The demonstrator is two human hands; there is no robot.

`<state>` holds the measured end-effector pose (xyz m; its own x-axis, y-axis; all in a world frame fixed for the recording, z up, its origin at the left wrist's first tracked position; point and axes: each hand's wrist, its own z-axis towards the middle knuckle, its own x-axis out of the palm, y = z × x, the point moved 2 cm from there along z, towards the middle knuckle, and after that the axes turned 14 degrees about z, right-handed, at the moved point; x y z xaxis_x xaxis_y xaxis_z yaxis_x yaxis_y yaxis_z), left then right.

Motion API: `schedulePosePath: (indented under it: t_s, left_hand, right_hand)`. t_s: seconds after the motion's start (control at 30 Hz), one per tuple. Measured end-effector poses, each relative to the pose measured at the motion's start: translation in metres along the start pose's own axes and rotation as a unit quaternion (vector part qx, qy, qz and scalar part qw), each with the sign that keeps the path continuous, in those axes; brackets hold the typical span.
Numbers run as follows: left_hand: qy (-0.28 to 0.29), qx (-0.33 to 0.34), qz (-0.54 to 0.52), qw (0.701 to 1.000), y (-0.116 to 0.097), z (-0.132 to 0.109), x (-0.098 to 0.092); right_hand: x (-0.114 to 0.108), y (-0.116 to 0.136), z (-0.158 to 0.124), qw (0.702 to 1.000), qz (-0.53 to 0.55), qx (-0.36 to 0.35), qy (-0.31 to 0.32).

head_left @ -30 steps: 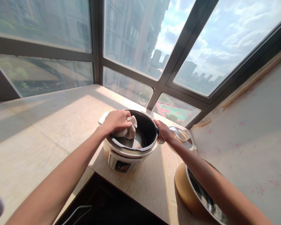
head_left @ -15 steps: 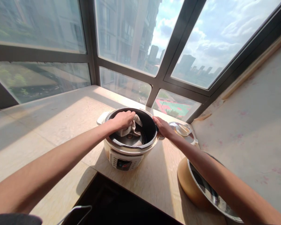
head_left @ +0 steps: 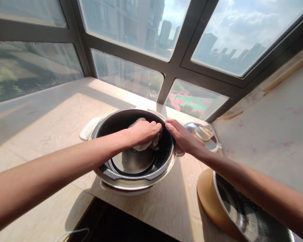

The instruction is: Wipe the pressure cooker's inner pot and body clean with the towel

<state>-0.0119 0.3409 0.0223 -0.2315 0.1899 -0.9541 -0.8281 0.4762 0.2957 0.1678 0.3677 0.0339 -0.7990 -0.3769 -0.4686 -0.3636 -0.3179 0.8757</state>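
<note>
An electric pressure cooker (head_left: 121, 184) stands with its top off on the pale sill, its dark inside and shiny metal bottom in view. My left hand (head_left: 145, 132) is inside it, fingers closed on a crumpled, light-coloured cloth (head_left: 141, 147), pressed against the far right part of the inner wall. At the cooker's right edge, my right hand (head_left: 183, 137) grips the rim beside the side handle, thumb on top. Its lower fingers are partly hidden.
Behind my right hand lies a round lid (head_left: 212, 143) with a knob. A metal pot (head_left: 208, 198), tan outside and shiny inside, sits at the lower right, partly under my right forearm. Windows (head_left: 131, 74) border the sill (head_left: 53, 124); a white cable (head_left: 77, 231) lies at the front.
My left hand has moved the cloth rightward inside the cooker, towards the right wall. My right hand stays at the rim. The view has come closer and tips further down into the cooker.
</note>
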Motion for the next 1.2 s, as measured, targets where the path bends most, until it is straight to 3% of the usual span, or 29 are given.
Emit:
schedulePosePath:
  t_s: [0.33,0.6,0.73,1.03,1.2]
  left_hand:
    - [0.013,0.081,-0.036,0.996,-0.009,0.0,-0.011]
    - [0.07,0.157,-0.143,0.975,-0.012,0.001,-0.025]
    - [0.144,0.159,-0.254,0.943,-0.007,-0.005,-0.034]
    - [0.256,0.28,-0.32,0.868,-0.006,-0.015,-0.039]
    - [0.308,0.237,-0.305,0.869,-0.006,-0.014,-0.041]
  right_hand:
    - [0.0,-0.01,0.0,0.999,0.038,0.014,-0.002]
    - [-0.002,-0.006,0.001,0.999,0.012,0.031,0.008]
    - [-0.002,-0.006,0.001,0.999,0.02,0.033,0.016]
    - [-0.001,-0.005,-0.001,0.998,0.031,0.054,0.022]
    - [-0.002,-0.005,0.0,0.998,0.023,0.046,0.024]
